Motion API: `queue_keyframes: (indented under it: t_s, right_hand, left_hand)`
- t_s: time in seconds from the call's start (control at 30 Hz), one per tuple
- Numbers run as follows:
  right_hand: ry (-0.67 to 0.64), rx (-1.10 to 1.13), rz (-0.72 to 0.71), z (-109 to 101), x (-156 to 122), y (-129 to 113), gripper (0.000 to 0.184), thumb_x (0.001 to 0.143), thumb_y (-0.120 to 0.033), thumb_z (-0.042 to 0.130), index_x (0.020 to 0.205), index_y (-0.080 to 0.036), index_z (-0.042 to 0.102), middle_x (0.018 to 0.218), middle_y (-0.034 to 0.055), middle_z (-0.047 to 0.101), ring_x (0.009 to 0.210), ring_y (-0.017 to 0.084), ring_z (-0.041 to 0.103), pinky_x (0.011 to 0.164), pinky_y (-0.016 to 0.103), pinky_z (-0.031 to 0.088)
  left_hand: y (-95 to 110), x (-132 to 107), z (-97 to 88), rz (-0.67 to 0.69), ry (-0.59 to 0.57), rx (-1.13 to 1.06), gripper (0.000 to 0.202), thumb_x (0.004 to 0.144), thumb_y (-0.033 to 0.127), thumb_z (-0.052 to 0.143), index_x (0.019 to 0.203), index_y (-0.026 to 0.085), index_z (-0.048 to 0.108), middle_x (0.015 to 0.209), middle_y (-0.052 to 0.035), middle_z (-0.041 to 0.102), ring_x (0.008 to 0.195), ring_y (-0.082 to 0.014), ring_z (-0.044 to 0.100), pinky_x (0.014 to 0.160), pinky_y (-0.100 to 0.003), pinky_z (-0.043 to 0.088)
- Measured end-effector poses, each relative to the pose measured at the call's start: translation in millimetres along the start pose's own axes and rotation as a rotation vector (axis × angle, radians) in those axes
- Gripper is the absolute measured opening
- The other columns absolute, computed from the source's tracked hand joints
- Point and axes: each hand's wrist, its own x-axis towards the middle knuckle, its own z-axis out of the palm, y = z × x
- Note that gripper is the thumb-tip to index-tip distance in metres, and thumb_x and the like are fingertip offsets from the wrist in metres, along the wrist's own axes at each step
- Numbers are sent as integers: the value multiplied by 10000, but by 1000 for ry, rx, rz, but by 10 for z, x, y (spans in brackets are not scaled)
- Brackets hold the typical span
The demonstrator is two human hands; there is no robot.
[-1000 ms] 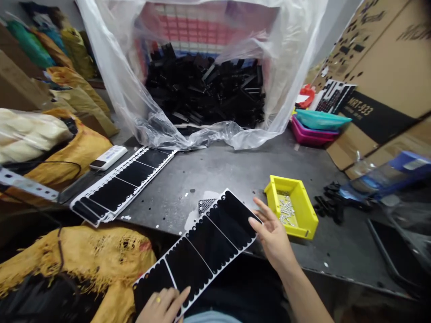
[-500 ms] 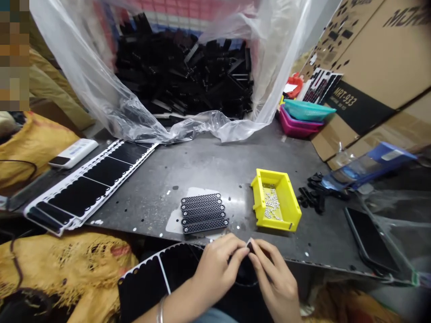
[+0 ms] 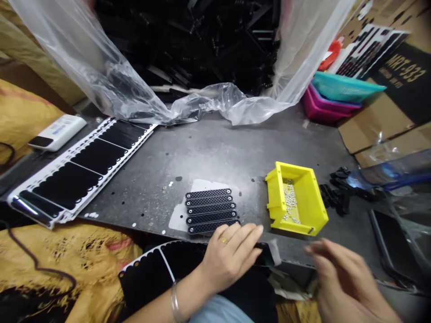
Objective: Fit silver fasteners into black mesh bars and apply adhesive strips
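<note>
A long sheet of black stickers (image 3: 151,276) with a white scalloped border lies across my lap, below the table's front edge. My left hand (image 3: 232,255), with a ring and a bracelet, grips the sheet's right end, fingers together on top and thumb hidden. A white flap (image 3: 274,251) of the backing sticks out past the fingertips. My right hand (image 3: 340,278) is off to the right of the sheet and smeared by motion; whether it holds anything I cannot tell. Just beyond my left hand, several black mesh strips (image 3: 210,211) lie side by side on the dark table (image 3: 218,152).
A yellow bin (image 3: 313,211) of small silver screws stands right of the strips, with loose black parts (image 3: 336,195) and a phone (image 3: 390,242) beyond. More sticker sheets (image 3: 77,170) and a white device (image 3: 55,132) lie left. A plastic bag (image 3: 111,85) of black parts, stacked trays (image 3: 336,96) and cardboard (image 3: 380,123) line the back.
The hands were pinched together at the sheet's end; now my right hand has pulled away to the right while my left stays on the sheet. The camera has tilted down.
</note>
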Motion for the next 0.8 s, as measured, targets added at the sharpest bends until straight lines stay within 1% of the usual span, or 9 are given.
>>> queue_keyframes:
  t_s: [0.03,0.1,0.17,0.23,0.33,0.43,0.5,0.63,0.8]
  right_hand:
    - [-135,-12,-95,100,-3,-80,226,885,-226,786,1110,-236,772,1045,76,753,929,251,738,871,419,614]
    - [-393,31,-275,382,-20,-223,224,909,-171,749,1115,-258,768,1036,71,756,920,233,735,837,382,616]
    - [-610,98,-412,716,-37,-332,248,954,-162,690,1176,-257,747,1053,77,754,923,214,728,810,361,609]
    - [-702,102,-543,1019,-39,-401,224,978,-165,662,1173,-242,742,1030,76,757,903,194,710,769,344,575]
    - [-769,35,-686,1290,-15,-434,145,997,-206,654,1110,-226,744,1009,69,759,858,171,662,711,318,502]
    - [-818,3,-695,1335,24,-423,135,1002,-218,653,1109,-219,736,1019,70,746,863,169,624,727,313,483]
    - [-844,14,-674,1305,48,-411,150,1000,-209,652,1126,-214,734,1028,76,736,883,174,619,748,317,497]
    - [-891,25,-639,1266,80,-394,162,1007,-225,642,1137,-223,739,1036,79,726,905,178,623,763,323,522]
    - [-895,13,-653,1318,78,-429,146,1008,-228,644,1118,-214,739,1022,77,727,884,173,619,749,314,517]
  left_hand:
    - [-15,-62,-109,-48,5,-37,273,989,227,639,1256,175,652,1086,-41,794,978,-170,697,907,-324,459]
    - [-111,-228,-376,-188,38,-73,152,957,171,638,1090,223,691,975,1,789,928,-160,688,937,-333,429]
    - [-292,-408,-645,-370,78,-4,118,948,145,629,989,238,688,906,14,773,905,-173,678,938,-358,407]
    - [-500,-549,-840,-522,66,77,108,962,176,628,934,254,698,879,23,770,893,-190,673,926,-379,393]
    - [-707,-631,-926,-639,-25,68,115,973,261,640,908,278,733,877,36,779,888,-206,681,905,-391,392]
    - [-729,-595,-857,-708,-89,-59,145,979,288,633,899,288,754,881,40,786,881,-203,684,897,-390,408]
    - [-697,-562,-808,-741,-85,-122,152,977,293,636,895,291,764,870,39,787,869,-202,682,889,-390,414]
    - [-676,-546,-782,-768,-69,-155,156,968,297,646,874,293,771,851,36,787,853,-206,680,888,-397,406]
    - [-701,-536,-779,-799,-106,-173,189,970,312,636,823,272,747,825,28,778,860,-210,674,904,-408,379]
